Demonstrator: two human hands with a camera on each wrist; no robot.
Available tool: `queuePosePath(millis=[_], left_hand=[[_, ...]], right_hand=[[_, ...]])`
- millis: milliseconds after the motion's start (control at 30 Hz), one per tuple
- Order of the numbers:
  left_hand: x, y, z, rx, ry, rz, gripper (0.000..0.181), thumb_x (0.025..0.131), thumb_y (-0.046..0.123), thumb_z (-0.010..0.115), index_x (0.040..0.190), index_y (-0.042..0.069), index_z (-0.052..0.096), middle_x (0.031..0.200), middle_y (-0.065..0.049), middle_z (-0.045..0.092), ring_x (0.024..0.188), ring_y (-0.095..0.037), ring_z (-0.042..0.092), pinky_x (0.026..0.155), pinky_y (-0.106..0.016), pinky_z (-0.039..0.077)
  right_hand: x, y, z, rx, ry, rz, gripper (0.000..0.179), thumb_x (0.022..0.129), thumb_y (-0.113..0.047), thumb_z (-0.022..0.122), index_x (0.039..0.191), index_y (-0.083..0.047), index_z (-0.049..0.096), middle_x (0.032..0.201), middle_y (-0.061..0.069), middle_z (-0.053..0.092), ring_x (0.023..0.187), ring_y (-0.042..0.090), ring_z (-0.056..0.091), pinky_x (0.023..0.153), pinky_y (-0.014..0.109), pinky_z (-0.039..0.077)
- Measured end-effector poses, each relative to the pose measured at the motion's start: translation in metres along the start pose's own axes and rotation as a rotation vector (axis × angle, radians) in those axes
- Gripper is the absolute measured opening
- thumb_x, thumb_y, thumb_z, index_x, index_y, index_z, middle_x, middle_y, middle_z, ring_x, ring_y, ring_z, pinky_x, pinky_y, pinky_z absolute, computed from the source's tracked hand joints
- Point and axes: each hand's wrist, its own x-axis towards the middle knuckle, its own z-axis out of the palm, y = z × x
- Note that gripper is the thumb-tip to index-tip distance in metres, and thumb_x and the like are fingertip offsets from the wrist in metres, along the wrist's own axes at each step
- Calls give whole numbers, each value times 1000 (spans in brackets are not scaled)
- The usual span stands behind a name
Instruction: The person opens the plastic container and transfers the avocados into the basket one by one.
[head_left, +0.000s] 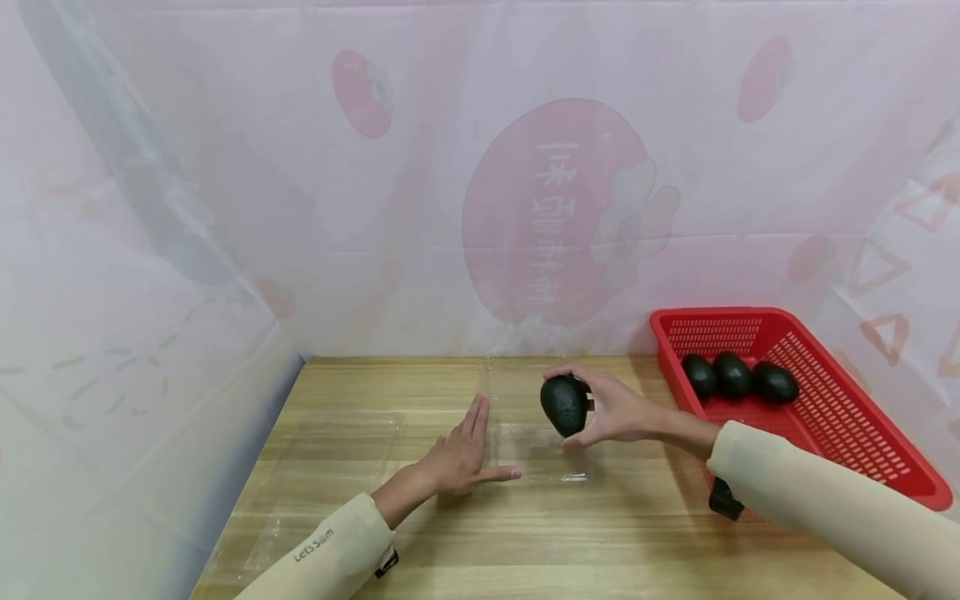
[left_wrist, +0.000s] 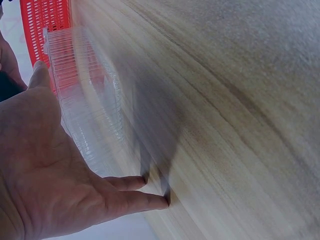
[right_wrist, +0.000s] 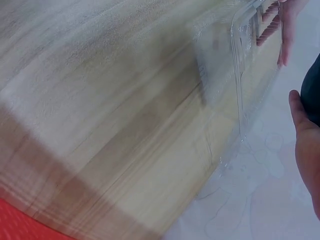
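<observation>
In the head view my right hand (head_left: 611, 408) grips a dark green avocado (head_left: 564, 405) between thumb and fingers, above a clear plastic box (head_left: 536, 454) on the table. The box's see-through wall (left_wrist: 90, 95) shows in the left wrist view, and its rim (right_wrist: 237, 65) in the right wrist view. At the box's left side is my left hand (head_left: 459, 458), fingers straight and thumb pointing along the front. Two of its fingertips (left_wrist: 162, 201) reach down to the tabletop. Whether that hand touches the box is hard to tell.
A red plastic basket (head_left: 862, 417) stands on the right, with three avocados (head_left: 731, 375) at its far end. More clear plastic packaging (head_left: 330, 450) lies faintly visible on the wooden table (head_left: 480, 550) at left. Printed sheeting (head_left: 405, 292) walls the back and sides.
</observation>
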Motion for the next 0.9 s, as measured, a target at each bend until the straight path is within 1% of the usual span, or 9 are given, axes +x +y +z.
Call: queuePosePath(millis=[100,333,500,700,900], left_hand=[[0,0,0,4,2,2,124,96,65,68,167,-4,-4,175,-27,-3,151,-52,35,104,-78,41],[1,-1,2,9,5,-1,124,96,67,68,167,-3,-5,175,-27,-2,151,-52,35,103,-78,41],[0,-1,2,16,2,-3,124,95,67,68,167,-5,-5,175,-27,-3,150,-53,36,104,-78,41],[0,-1,2,16,0,-8,124,95,67,67,167,-5,-4,175,-27,-2,151,-52,35,104,-78,41],[1,-1,2,14,2,-4,124,95,67,68,167,-6,-4,175,-28,-2,152,-52,33,103,-79,40]], right_hand=[[-3,-1,-3,-2,13,5,91,71,-13,99,149,-11,52,141,13,59,119,30,62,89,36,60],[-8,-1,-13,19,35,-24,88,71,-8,98,146,-10,52,141,16,58,116,31,61,86,35,61],[-13,-1,-20,-3,58,-45,86,70,-7,97,145,-9,53,140,17,59,113,27,62,83,35,61],[-21,-2,-26,-38,74,-29,87,69,-3,96,145,-8,54,137,16,63,112,21,64,84,33,62],[-28,-4,-35,-50,85,-18,88,69,-5,97,145,-10,54,137,14,63,112,18,64,84,33,62]])
